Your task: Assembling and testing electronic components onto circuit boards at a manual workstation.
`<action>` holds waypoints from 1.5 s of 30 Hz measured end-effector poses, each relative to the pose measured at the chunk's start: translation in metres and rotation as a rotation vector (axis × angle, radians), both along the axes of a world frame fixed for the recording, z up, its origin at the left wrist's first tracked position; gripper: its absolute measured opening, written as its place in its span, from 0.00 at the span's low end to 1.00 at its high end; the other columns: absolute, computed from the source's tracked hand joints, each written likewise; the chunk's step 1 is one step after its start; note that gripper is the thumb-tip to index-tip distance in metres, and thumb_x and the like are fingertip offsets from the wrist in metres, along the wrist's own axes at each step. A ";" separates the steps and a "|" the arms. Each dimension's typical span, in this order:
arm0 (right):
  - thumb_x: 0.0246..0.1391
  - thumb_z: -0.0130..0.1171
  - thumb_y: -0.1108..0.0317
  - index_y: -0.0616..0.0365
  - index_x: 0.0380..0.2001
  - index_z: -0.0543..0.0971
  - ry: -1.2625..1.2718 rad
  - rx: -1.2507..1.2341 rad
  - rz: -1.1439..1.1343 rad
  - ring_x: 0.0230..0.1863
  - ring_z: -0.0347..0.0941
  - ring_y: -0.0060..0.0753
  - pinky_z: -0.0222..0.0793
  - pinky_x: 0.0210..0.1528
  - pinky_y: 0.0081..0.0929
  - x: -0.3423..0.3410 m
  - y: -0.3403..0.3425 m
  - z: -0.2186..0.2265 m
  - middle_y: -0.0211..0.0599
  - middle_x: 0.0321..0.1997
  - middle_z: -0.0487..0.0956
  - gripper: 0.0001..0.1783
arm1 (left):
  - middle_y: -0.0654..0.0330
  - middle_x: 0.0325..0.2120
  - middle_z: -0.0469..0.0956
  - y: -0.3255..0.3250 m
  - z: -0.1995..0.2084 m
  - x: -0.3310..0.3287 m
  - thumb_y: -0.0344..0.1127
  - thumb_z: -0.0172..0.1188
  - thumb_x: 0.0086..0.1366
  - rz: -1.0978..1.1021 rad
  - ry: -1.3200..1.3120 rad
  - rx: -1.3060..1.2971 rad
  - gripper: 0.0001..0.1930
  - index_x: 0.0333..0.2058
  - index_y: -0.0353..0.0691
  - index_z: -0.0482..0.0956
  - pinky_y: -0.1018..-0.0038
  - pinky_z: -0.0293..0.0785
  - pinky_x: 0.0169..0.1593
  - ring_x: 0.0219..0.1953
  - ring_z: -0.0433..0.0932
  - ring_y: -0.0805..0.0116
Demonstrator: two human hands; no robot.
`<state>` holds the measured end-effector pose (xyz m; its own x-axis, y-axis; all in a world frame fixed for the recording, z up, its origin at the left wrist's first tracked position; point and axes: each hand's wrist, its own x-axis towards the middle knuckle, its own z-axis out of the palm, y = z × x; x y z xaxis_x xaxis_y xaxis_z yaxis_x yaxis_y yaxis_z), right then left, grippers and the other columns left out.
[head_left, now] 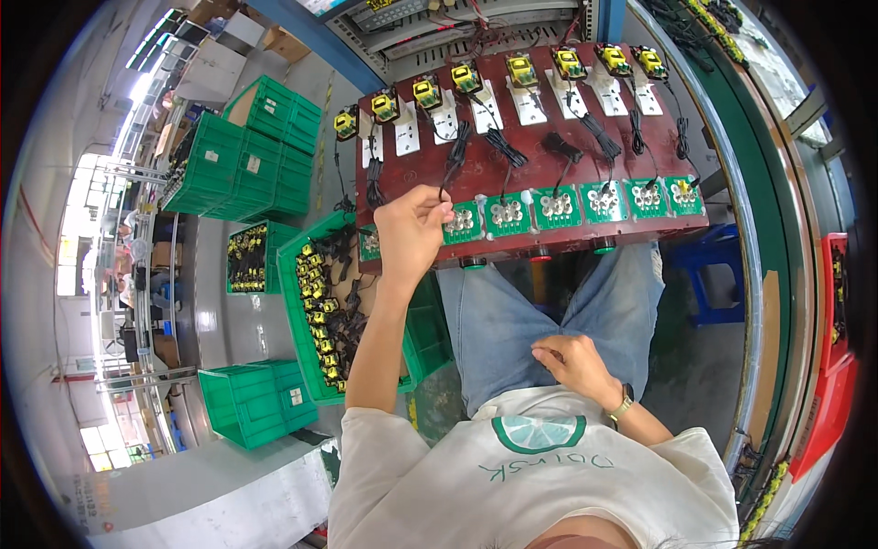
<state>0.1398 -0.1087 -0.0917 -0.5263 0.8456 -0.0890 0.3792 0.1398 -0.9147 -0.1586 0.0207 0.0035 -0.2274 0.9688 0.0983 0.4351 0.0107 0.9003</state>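
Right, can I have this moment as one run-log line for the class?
left hand: pinching black cable | right hand: loosely curled over jeans | red box: green circuit boards along near edge

Open air is lying over the lap, while cables are crowding the red test bench.
Between the bench (413,174) and the right hand (576,366), free room is spreading above the jeans (498,320), so a hand could be passing there. On the bench, bare red lanes are running between the black cable bundles (599,137), but these cables are blocking a straight sideways way. Behind them, yellow-cored transformer boards (521,70) are making a row across the far edge. The left hand (412,229) is closing the front left corner, with a green crate (297,320) standing beside its forearm. A metal rail (745,229) is limiting the right side.
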 end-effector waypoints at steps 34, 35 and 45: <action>0.60 0.67 0.72 0.66 0.41 0.87 -0.136 0.067 0.205 0.30 0.81 0.46 0.76 0.36 0.35 -0.013 -0.017 -0.029 0.42 0.39 0.89 0.09 | 0.57 0.33 0.88 -0.012 -0.018 -0.004 0.24 0.70 0.61 -0.023 0.610 0.210 0.09 0.41 0.37 0.85 0.67 0.77 0.37 0.30 0.82 0.59; 0.60 0.67 0.72 0.66 0.41 0.87 -0.137 0.080 0.234 0.30 0.81 0.46 0.76 0.36 0.35 -0.015 -0.016 -0.028 0.42 0.39 0.89 0.09 | 0.57 0.34 0.87 -0.014 -0.021 -0.007 0.25 0.70 0.61 -0.007 0.587 0.202 0.09 0.41 0.38 0.84 0.65 0.76 0.38 0.31 0.82 0.58; 0.62 0.66 0.70 0.64 0.40 0.88 -0.173 0.031 0.094 0.32 0.82 0.51 0.78 0.37 0.38 0.013 -0.021 -0.033 0.42 0.40 0.90 0.09 | 0.66 0.27 0.79 -0.107 -0.082 0.028 0.33 0.85 0.50 0.206 0.487 0.285 0.19 0.36 0.43 0.82 0.72 0.66 0.30 0.25 0.73 0.69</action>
